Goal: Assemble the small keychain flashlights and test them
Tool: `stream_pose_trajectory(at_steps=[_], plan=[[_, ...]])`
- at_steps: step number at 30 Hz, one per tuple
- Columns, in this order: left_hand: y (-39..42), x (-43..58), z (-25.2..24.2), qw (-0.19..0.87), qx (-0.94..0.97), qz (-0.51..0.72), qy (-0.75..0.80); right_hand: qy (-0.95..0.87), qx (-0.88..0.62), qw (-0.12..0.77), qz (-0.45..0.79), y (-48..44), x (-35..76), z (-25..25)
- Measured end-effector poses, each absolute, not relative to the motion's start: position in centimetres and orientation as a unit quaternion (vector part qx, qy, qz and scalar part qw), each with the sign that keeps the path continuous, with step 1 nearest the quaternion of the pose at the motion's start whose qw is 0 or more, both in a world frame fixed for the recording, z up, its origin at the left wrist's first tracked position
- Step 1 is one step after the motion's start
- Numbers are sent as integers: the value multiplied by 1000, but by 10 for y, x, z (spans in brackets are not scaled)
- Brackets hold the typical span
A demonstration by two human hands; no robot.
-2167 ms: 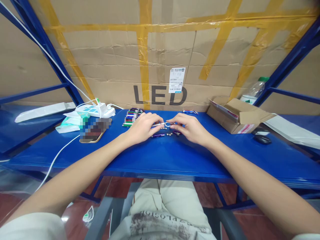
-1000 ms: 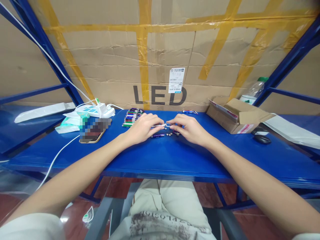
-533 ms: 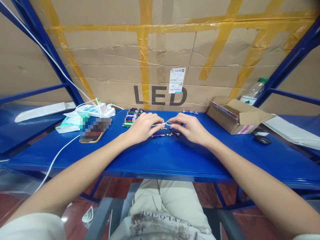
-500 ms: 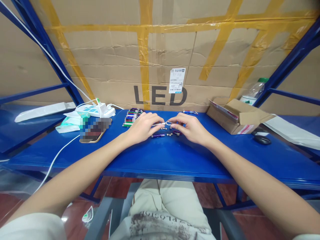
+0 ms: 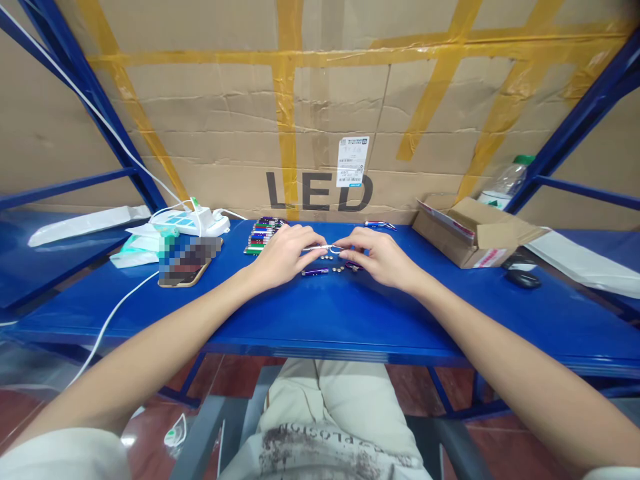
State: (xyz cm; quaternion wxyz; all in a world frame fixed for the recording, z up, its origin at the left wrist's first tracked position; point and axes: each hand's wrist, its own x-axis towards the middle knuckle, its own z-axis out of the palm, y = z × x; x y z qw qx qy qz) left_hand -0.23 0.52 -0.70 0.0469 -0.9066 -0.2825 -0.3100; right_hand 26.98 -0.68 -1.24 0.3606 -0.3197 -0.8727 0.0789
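Note:
My left hand [image 5: 289, 257] and my right hand [image 5: 379, 259] face each other above the blue table. Between their pinched fingertips runs a thin whitish strip [image 5: 320, 248] with a curved loop at its right end; its exact kind is too small to make out. Just below lie a short purple metal tube [image 5: 315, 272] and several small silvery discs [image 5: 338, 269] like button cells. A small dark purple piece [image 5: 354, 266] is partly hidden by my right fingers. Behind my left hand is a row of coloured metal tubes [image 5: 257, 240], like small penlights.
Another penlight-like tube [image 5: 379, 225] lies at the table's back edge. To the right stand an open cardboard box [image 5: 485, 233], a black mouse [image 5: 524, 279] and a bottle [image 5: 507, 180]. Left are a phone [image 5: 190, 263], a power strip [image 5: 190, 219] and white cables. Cardboard [image 5: 225, 133] walls the back.
The strip and loop between my fingertips have shifted slightly, with the loop a little to the left. Both hands keep their pinch in nearly the same place.

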Motion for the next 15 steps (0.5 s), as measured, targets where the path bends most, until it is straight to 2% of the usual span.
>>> stream_pose_trajectory(at_steps=[7,15], plan=[[5,-2,-6,50,-906,-322,-270,-865,-319,383,58,-8,270,-10],[5,-2,-6,56,-909,-309,-275,-876,-321,354,67,-6,272,-10]])
